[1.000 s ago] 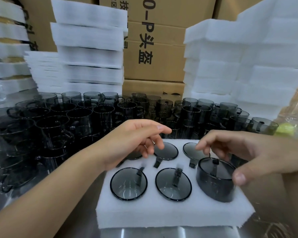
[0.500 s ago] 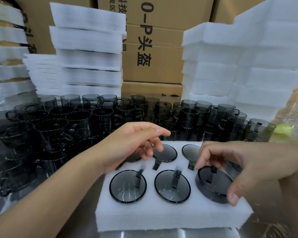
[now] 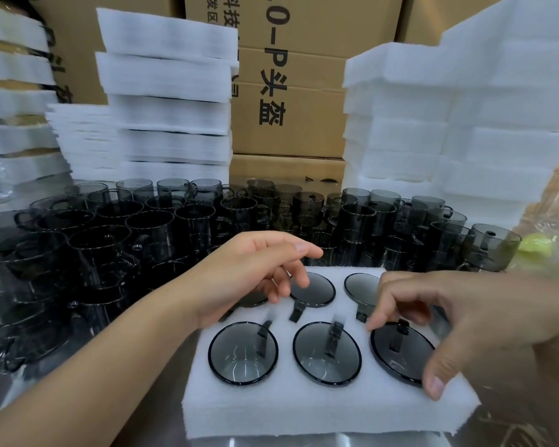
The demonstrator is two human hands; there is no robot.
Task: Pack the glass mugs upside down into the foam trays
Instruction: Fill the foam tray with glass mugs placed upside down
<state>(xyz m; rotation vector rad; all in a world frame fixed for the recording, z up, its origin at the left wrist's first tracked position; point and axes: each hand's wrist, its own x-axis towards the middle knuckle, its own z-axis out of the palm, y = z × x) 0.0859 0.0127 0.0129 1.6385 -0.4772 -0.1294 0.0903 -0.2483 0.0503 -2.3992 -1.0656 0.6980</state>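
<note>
The white foam tray (image 3: 304, 411) lies at the near edge of the tabletop (image 3: 304, 441), about midway along it. All six of its pockets hold smoky glass mugs set upside down, bases up and handles in the slots.

The right hand (image 3: 465, 317) is over the near-right mug (image 3: 397, 359), which sits down in its pocket. The thumb is at the near rim of its base and the curled fingers (image 3: 381, 314) at the far rim, pinching it between them.

The left hand (image 3: 249, 272) is above the back row, hiding most of the back-left mug (image 3: 252, 300). Its fingers (image 3: 299, 275) are loosely bent and hold nothing, their tips just over the back-middle mug (image 3: 317, 290).

Behind the tray, upright loose mugs (image 3: 175, 227) crowd the tabletop from the left edge to the right. Foam stacks (image 3: 165, 101) and cardboard boxes (image 3: 288, 108) stand along the far edge.
</note>
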